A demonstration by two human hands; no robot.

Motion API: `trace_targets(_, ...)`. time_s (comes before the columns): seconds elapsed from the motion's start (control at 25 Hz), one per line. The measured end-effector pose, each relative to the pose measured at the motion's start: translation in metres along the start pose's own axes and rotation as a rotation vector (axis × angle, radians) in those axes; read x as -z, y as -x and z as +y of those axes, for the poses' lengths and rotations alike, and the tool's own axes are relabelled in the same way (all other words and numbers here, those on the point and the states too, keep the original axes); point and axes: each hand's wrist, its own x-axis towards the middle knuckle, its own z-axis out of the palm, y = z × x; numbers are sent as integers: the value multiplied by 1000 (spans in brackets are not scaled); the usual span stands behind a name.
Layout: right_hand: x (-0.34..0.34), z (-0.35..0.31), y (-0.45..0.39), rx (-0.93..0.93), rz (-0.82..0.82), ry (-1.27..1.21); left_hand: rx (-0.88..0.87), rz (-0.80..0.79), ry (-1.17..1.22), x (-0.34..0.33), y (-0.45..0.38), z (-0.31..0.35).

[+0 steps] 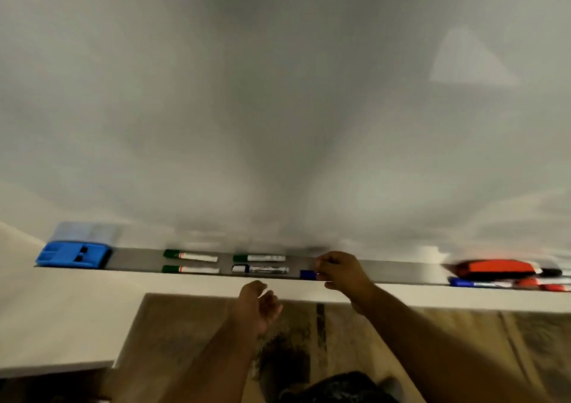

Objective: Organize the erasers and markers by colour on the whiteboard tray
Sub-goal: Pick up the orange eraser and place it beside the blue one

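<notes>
A long grey whiteboard tray (139, 260) runs across the view. A blue eraser (73, 254) lies at its left end. Two green-capped markers (190, 255) (190, 269) lie side by side left of centre. Beside them a third green marker (259, 258) lies behind a dark blue marker (260, 269). My right hand (340, 271) grips a marker with a blue cap (307, 274) at the tray's front edge; the barrel is hidden in my fingers. My left hand (256, 305) hangs below the tray, fingers loosely curled, holding nothing. An orange eraser (494, 267) sits at the right.
Near the orange eraser lie a blue marker (469, 283), red markers (543, 285) and a black cap (551, 272), all blurred. The whiteboard (278, 108) rises behind the tray. A pale counter (52, 319) stands at lower left, and patterned flooring (309, 340) lies below.
</notes>
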Motion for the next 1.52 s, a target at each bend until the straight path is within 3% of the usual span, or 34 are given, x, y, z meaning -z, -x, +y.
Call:
trace_targets(0.12, 38, 19, 1, -65, 155, -79, 122, -126, -244, -49, 10, -36)
trace_targets(0.24, 79, 41, 5, -100, 292, -204, 107, -256, -373, -96, 18, -54)
trace_targets(0.52, 198, 77, 17, -96, 923, -317, 7, -426, -636, -202, 34, -111)
trace_targets(0.68, 257, 80, 9, -201, 863, -336, -83, -339, -713, -231, 35, -143)
trace_targets(0.84, 279, 78, -6, -200, 750, -82, -147, -262, -700, -238, 33, -153)
trace_targets(0.96, 289, 87, -14, -207, 807, 26, -163, -226, -684, -246, 38, -158)
trace_targets(1.08, 293, 99, -15, -169, 859, 4, -157, -216, -676, -254, 42, -162)
trace_targets(1.32, 293, 101, -20, -149, 813, -4, -159, -259, -705, -260, 42, -173)
trace_targets(1.52, 291, 104, -27, -153, 894, -75, -170, -276, -754, -261, 40, -178)
